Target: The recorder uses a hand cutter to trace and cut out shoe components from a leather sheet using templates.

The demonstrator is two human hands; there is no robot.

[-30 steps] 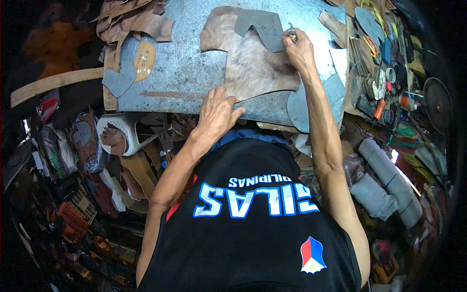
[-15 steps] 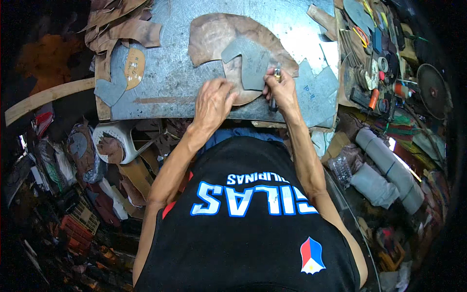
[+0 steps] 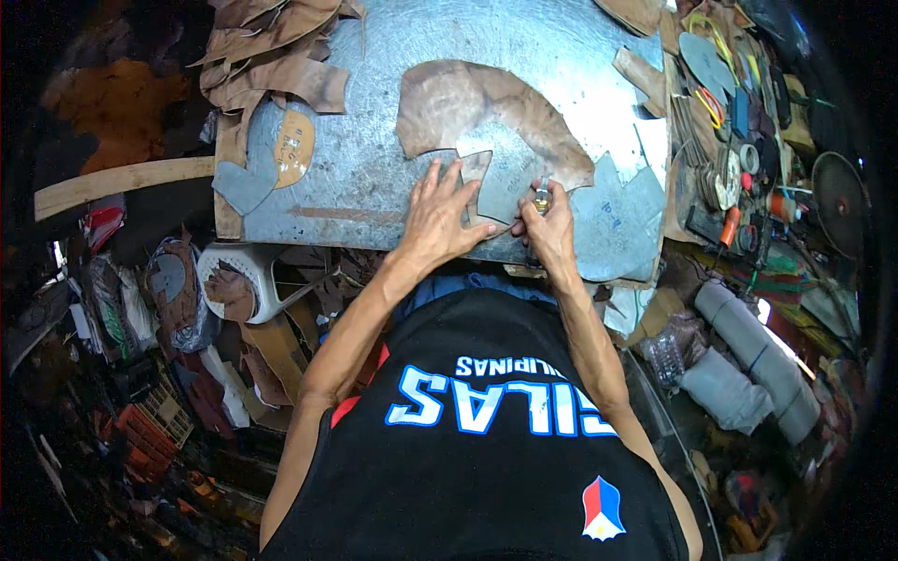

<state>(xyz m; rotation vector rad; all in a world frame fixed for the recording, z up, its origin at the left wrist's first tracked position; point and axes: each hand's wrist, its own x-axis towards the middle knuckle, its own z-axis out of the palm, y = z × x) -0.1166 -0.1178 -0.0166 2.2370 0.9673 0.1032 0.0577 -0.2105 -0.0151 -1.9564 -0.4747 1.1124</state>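
Observation:
A brown leather piece (image 3: 454, 98) lies on the metal-topped table, with a grey template (image 3: 516, 159) on its near part. My left hand (image 3: 440, 213) rests palm down with spread fingers at the leather's near left edge, its thumb by the template's lower tip. In my right hand (image 3: 547, 224), closed at the template's right side, is a short hand tool (image 3: 543, 199) with a brass-coloured part; its working end is hidden. Right of that hand lies another grey template (image 3: 613, 220).
The metal tabletop (image 3: 374, 126) has leather scraps (image 3: 281, 70) piled far left. Near them lie a tan oval template (image 3: 294, 150) and a grey template (image 3: 245, 187). Tools and an orange-handled tool (image 3: 730, 227) crowd the right. A white stool (image 3: 269, 280) stands below left.
The whole view has shifted, with the table lower and further right. My left hand's fingers have spread out flat. My right hand still grips the tool beside the template.

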